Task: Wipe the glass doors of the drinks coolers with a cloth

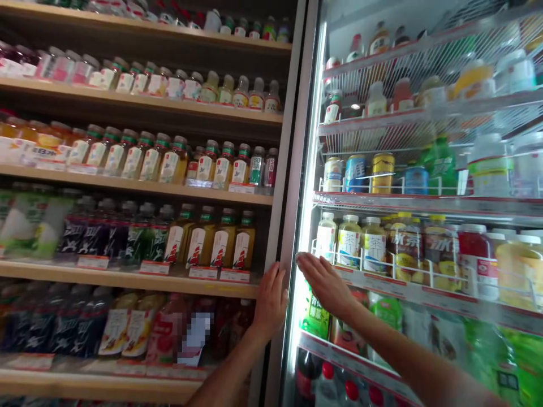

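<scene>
My left hand (270,299) lies flat with its fingers stretched out against the grey frame (283,186) of a lit drinks fridge, at about the height of the lower wooden shelf. My right hand (324,282) is open too, fingers straight and pointing left. It sits by the left edge of the fridge's glass front (424,169), in front of a wire rack of pale tea bottles (350,240). Neither hand holds anything.
Wooden shelves (127,280) on the left carry rows of bottled juices and teas with price tags. Inside the fridge, wire racks hold cans (356,172), green bottles (441,164) and red-capped bottles (352,390) lower down.
</scene>
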Tool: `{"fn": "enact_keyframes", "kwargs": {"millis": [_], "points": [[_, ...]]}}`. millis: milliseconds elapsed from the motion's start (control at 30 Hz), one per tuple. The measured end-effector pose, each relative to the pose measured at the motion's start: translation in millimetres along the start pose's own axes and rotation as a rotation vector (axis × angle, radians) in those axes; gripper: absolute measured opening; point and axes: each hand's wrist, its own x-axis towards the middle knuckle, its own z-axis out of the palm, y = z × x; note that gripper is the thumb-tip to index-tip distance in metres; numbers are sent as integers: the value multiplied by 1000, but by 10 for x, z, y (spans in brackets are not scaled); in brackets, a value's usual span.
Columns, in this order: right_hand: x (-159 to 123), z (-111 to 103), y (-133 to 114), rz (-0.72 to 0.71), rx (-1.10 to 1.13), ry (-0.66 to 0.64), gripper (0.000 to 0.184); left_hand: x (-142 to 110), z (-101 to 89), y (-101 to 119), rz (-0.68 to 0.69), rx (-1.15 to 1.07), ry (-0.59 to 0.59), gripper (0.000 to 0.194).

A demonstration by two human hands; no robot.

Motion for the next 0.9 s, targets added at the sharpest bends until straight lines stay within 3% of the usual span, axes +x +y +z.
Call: {"fn": "enact_keyframes", "kwargs": {"millis": [67, 100, 200, 267, 500, 600, 733, 800, 900], "points": [[-86, 2, -11, -80, 9, -19, 62, 12, -6, 44, 29, -8, 2, 48], [-63, -20, 51, -54, 1, -13, 63, 19, -9, 61, 42, -12, 7, 49], [146, -121, 325, 190, -54, 49, 65, 46, -17, 100, 44, -27, 26, 50], [211, -152, 370, 264, -70, 65, 64, 61, -24, 124, 34, -32, 25, 51], [-444, 45, -292, -29, -20, -31, 60, 68, -69, 201, 56, -33, 12, 50], [-323, -14, -113, -28, -23, -11, 60, 92, -82, 208, 69, -36, 19, 51], [108, -137, 238, 247, -74, 56, 58, 107, -64, 211, 58, -43, 24, 52], [113, -96, 152, 234, -55, 35, 59, 85, -44, 208, 49, -51, 26, 52], [-194, 76, -247, 22, 20, -37, 58, 18, -18, 179, 44, -50, 28, 50]]}}
